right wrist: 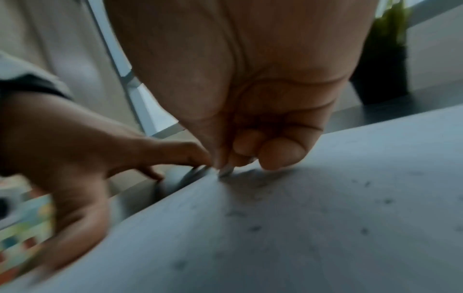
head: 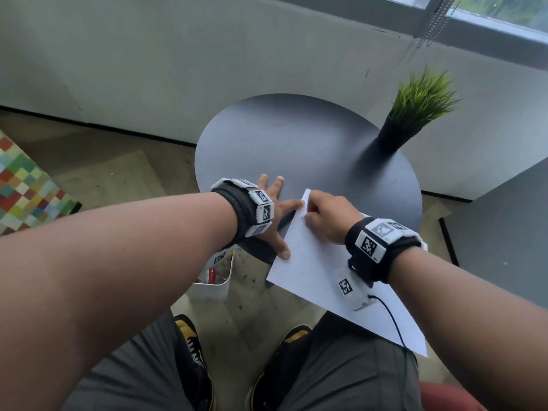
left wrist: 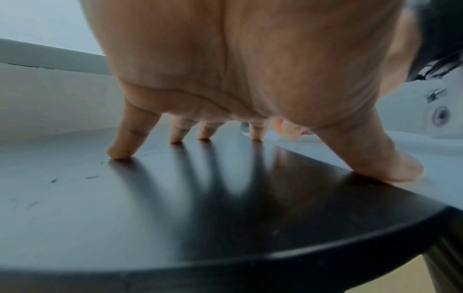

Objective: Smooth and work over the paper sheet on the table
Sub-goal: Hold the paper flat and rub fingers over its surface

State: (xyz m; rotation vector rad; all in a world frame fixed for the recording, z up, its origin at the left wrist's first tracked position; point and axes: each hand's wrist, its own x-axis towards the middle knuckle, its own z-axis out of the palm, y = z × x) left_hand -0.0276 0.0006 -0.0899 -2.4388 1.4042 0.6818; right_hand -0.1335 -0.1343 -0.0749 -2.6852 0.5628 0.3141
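Paper sheet (head: 314,262) lies on the near-right part of the round dark table (head: 296,137), set at a slant; its near corner hangs out past the table rim toward the person's lap. Left hand (head: 272,215) is spread at the sheet's left edge: fingers straight and apart, four fingertips planted on bare tabletop just off the paper, thumb (left wrist: 398,168) pressing down on the edge itself. It reads as an anchor, holding the sheet from sliding. Right hand (head: 326,218) sits over the sheet's far corner with fingers curled in; the right wrist view, though blurred, shows thumb and forefinger closed together on the paper's edge right beside the left index finger. The far corner tip stands slightly up off the table. Visible surface looks mostly flat, with faint specks but no crease that I can make out. Judgement: work is underway at the far-left edge only; the wide area toward the near corner shows no sign of folding or pressing, so most remains. Potted grass plant (head: 415,114) stands beyond the sheet, well apart.
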